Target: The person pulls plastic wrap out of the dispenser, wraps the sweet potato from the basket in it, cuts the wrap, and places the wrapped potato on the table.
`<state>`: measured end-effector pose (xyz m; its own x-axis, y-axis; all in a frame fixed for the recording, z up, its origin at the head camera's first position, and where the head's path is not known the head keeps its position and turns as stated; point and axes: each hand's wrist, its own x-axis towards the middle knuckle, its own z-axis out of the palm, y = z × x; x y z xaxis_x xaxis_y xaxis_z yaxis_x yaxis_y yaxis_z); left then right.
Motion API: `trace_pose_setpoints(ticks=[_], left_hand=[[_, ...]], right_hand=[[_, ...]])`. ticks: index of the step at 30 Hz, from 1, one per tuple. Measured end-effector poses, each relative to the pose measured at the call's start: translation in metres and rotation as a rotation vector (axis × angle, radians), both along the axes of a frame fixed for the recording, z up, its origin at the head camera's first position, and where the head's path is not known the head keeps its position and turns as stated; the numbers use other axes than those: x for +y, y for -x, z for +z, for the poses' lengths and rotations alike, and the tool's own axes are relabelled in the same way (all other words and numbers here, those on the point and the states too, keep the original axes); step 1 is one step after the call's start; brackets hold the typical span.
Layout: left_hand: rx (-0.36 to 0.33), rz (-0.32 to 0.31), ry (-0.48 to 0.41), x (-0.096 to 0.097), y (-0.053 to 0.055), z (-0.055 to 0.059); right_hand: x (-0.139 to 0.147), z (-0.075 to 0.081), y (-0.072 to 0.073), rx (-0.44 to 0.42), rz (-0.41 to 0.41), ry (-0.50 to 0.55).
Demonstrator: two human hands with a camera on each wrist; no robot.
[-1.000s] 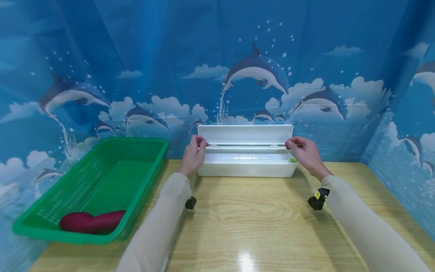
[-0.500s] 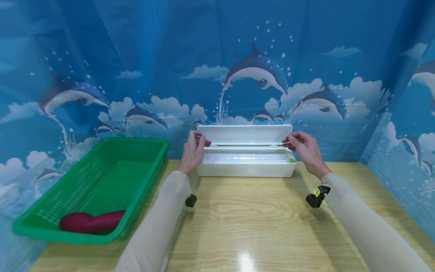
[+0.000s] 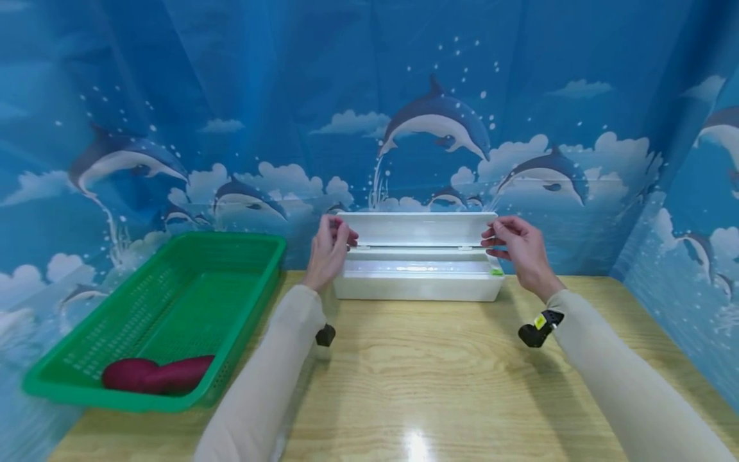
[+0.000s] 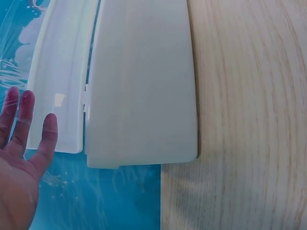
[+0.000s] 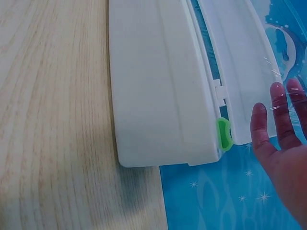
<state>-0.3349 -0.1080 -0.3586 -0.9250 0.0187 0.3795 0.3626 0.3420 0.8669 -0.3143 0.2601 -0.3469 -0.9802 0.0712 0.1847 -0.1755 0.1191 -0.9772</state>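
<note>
A white cling film dispenser [image 3: 418,287] stands at the back of the table with its lid [image 3: 417,229] tipped up. A shiny film roll [image 3: 417,265] shows inside it, and a green slider cutter [image 3: 496,272] sits at its right end. My left hand [image 3: 326,253] is raised at the left end, and my right hand [image 3: 521,253] at the right end. Both seem to pinch clear cling film [image 4: 9,72] between thumb and forefinger, seen mostly as glints. The other fingers are spread in both wrist views, where the pinching fingertips are out of sight.
A green plastic basket [image 3: 274,282] stands to the left with a dark red, rounded, long-necked object [image 3: 152,376] in it. The wooden table [image 3: 416,372] reaches back to a blue dolphin-print sheet [image 3: 323,77], close behind the dispenser.
Both hands have risen slightly beside the lid. My right hand's lower fingers have spread out more. The dispenser and basket stay in place.
</note>
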Motion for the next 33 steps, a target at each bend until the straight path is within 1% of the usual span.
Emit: trace_pose_setpoints(ticks=[4, 14, 18, 21, 24, 26, 33], left_hand=[[-0.012, -0.002, -0.016, 0.0, 0.001, 0.004], [-0.003, -0.013, -0.01, -0.002, 0.0, 0.013], [0.003, -0.012, -0.019, -0.002, 0.0, 0.016], [-0.005, -0.004, -0.017, -0.002, 0.0, 0.018], [-0.011, 0.005, -0.019, -0.002, 0.0, 0.02], [-0.012, 0.008, -0.021, -0.002, 0.0, 0.021], [0.021, 0.0, -0.028, -0.003, -0.001, 0.025]], right_hand=[[0.0, 0.004, 0.0, 0.003, -0.001, 0.024], [0.0, 0.012, 0.0, 0.009, -0.019, -0.026], [0.0, 0.016, -0.001, 0.02, -0.007, 0.0], [-0.001, 0.019, -0.001, 0.025, -0.01, -0.011], [-0.002, 0.022, -0.002, 0.028, -0.023, -0.048], [-0.003, 0.024, -0.002, 0.03, -0.022, -0.047], [-0.002, 0.029, -0.002, 0.043, -0.01, -0.016]])
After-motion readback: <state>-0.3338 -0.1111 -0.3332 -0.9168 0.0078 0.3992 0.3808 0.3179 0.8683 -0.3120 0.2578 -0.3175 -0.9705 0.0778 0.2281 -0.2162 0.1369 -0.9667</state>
